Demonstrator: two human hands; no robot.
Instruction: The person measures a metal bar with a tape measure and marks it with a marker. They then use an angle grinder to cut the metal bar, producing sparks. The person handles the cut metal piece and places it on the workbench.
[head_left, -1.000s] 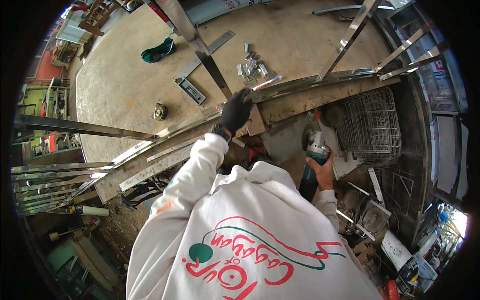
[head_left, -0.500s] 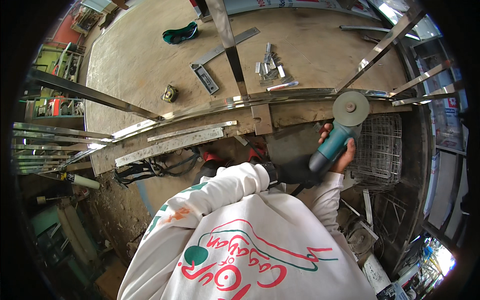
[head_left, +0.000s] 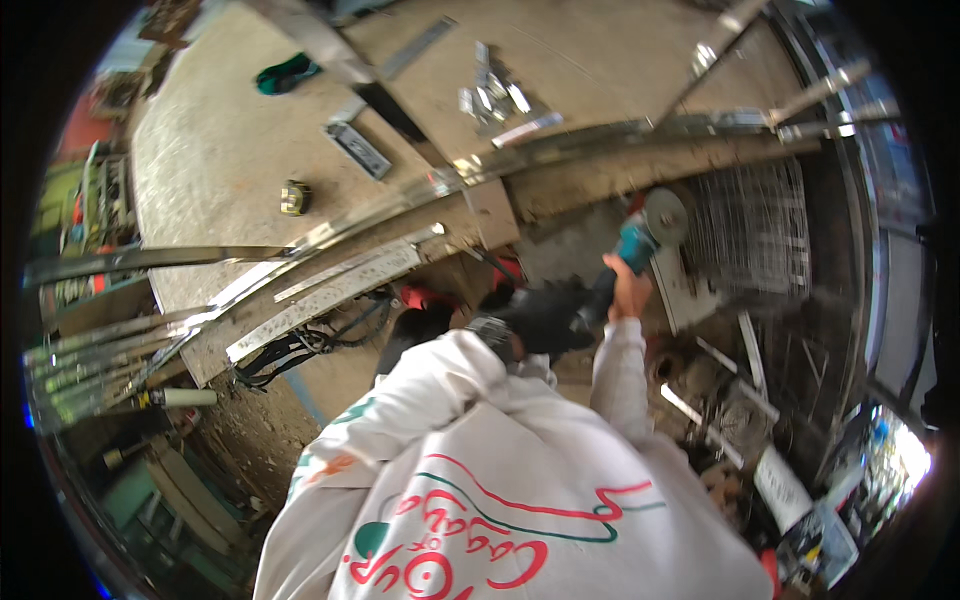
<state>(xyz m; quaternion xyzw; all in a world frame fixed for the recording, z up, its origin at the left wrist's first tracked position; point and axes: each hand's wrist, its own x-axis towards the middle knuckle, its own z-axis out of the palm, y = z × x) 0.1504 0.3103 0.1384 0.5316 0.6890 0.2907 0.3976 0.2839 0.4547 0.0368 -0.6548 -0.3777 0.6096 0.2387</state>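
Observation:
My right hand point(head_left: 628, 290) is closed around the teal body of an angle grinder point(head_left: 637, 243), to the right of the middle of the view. The grinder's round disc point(head_left: 665, 217) points away from me, over the gap beyond the bench edge, and does not touch the metal frame. A dark band circles the left wrist. Past it, my left hand point(head_left: 550, 312) seems to be dark-covered and lies near the grinder's rear end; blur and dark clothing hide its fingers. A shiny metal tube frame point(head_left: 590, 148) lies along the front of the workbench point(head_left: 220, 130), with tubes rising from it.
On the bench lie a tape measure point(head_left: 295, 198), a try square point(head_left: 358, 150), several small metal pieces point(head_left: 490, 95), a marker point(head_left: 527, 130) and a dark green folded item point(head_left: 287, 75). Flat metal strips point(head_left: 330, 300) rest along its edge. A wire rack point(head_left: 755, 230) stands at right.
The grinder has moved down and left, away from the frame, in my right hand. The view has turned, so the bench things appear shifted left. The picture is now more blurred.

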